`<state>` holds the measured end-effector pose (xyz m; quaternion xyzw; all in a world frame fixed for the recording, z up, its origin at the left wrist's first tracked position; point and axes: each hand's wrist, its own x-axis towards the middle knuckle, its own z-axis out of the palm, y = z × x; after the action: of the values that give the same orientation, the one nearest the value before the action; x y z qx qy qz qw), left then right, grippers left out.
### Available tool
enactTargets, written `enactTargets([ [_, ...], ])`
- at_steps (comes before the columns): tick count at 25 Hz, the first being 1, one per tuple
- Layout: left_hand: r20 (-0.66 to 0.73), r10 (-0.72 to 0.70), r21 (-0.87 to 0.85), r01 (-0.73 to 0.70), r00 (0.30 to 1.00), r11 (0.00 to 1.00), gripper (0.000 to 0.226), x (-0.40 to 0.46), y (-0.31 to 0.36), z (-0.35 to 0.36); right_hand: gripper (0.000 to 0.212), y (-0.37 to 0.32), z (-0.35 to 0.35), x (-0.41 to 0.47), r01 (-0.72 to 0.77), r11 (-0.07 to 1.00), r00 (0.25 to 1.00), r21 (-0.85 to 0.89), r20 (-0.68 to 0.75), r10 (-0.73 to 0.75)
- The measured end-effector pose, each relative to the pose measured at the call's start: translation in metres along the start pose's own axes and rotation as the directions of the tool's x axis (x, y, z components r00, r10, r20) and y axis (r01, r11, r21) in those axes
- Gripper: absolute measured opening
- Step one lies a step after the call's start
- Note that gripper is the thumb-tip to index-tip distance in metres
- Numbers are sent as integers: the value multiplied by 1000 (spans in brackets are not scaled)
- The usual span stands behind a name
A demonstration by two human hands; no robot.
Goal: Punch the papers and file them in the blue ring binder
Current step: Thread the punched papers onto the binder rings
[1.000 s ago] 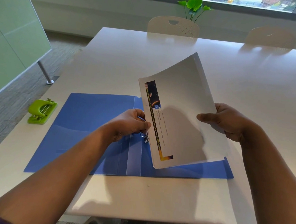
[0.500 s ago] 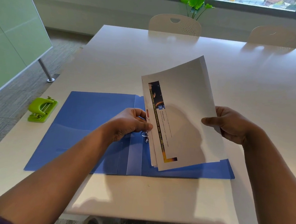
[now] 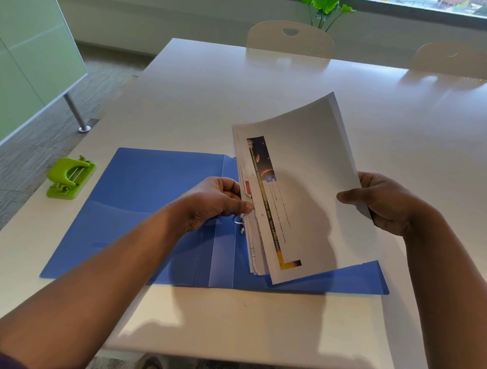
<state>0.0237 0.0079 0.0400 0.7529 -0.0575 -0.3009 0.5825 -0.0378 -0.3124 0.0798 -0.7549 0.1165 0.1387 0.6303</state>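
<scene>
A green punch (image 3: 70, 177) sits left of the open blue binder (image 3: 154, 207), apart from it, near the table (image 3: 271, 100) edge. Two chairs (image 3: 290, 38) and a plant (image 3: 325, 5) stand beyond the far side. The left hand (image 3: 215, 201) pinches the papers (image 3: 309, 174) at their punched edge, over the rings (image 3: 239, 223). The right hand (image 3: 385, 203) grips the opposite edge, holding the stack tilted above the binder's right half. The far tabletop is free.
</scene>
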Motion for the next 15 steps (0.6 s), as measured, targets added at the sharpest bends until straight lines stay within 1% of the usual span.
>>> enactTargets([
  [6,19,8,22,-9,1000,1000,21,2,-1,-1,29,0,0,2,-6,1000,1000,13,-13,6],
  [11,9,20,10,-20,1000,1000,15,3,1,2,36,5,-2,6,10,999,999,46,-35,-9],
  [13,-26,99,-31,-99,995,995,20,3,4,7,37,5,1,4,62,993,997,99,-47,-58],
  [15,-82,231,-101,-238,970,966,24,2,12,17,39,4,6,1,182,967,982,181,-91,-168],
])
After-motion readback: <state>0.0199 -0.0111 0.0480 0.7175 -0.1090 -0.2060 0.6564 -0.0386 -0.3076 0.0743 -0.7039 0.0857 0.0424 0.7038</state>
